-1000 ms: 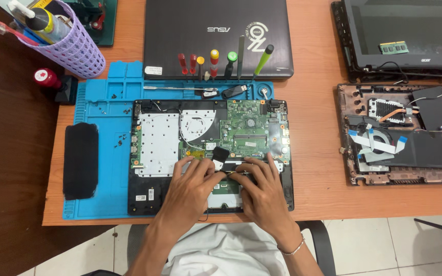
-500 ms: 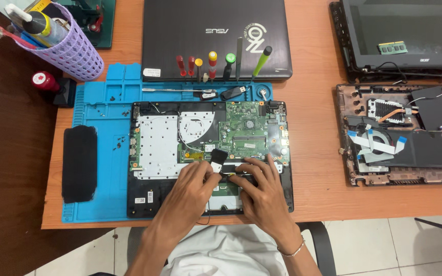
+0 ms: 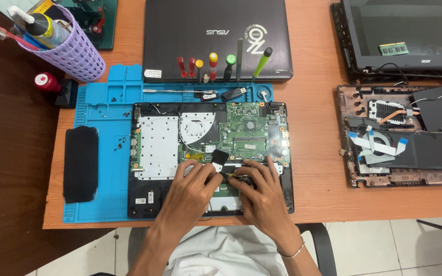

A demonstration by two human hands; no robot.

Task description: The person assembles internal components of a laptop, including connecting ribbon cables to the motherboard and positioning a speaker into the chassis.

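My left hand (image 3: pixel 190 188) rests on the near half of the opened laptop (image 3: pixel 154 148), fingers bent and bunched, tips pinching at a small black flap (image 3: pixel 219 158) w/ a pale strip on it, approx. mid-board. Can't tell how firm the pinch is. My right hand (image 3: pixel 263 191) sits just beside it, touching, fingers curled down onto a small dark part near the same flap; whether it actually grips anything I can't tell. Thin bracelet on that wrist.

Left to right across the desk: far left, a lilac mesh cup (image 3: pixel 65 48) w/ a glue bottle and toothbrush stuck in it, a red-capped bottle (image 3: pixel 45 82) nearer. Then a blue work mat (image 3: pixel 103 92) under the laptop, w/ a long black pad (image 3: pixel 80 163) lying on its left side and tiny screws scattered btwn pad and laptop. Inside the laptop: silver plate on the left, green circuit board (image 3: pixel 249 128) on the right. Far side of the mat holds a row of screwdrivers (image 3: pixel 213 64), upright in slots, red, yellow, green handles, plus a USB stick. Beyond them, a closed dark laptop lid (image 3: pixel 216 25). Right side, well apart: a second opened laptop (image 3: pixel 400 138) w/ fan, blue-tabbed ribbons, and a screen unit (image 3: pixel 410 30) beyond it.
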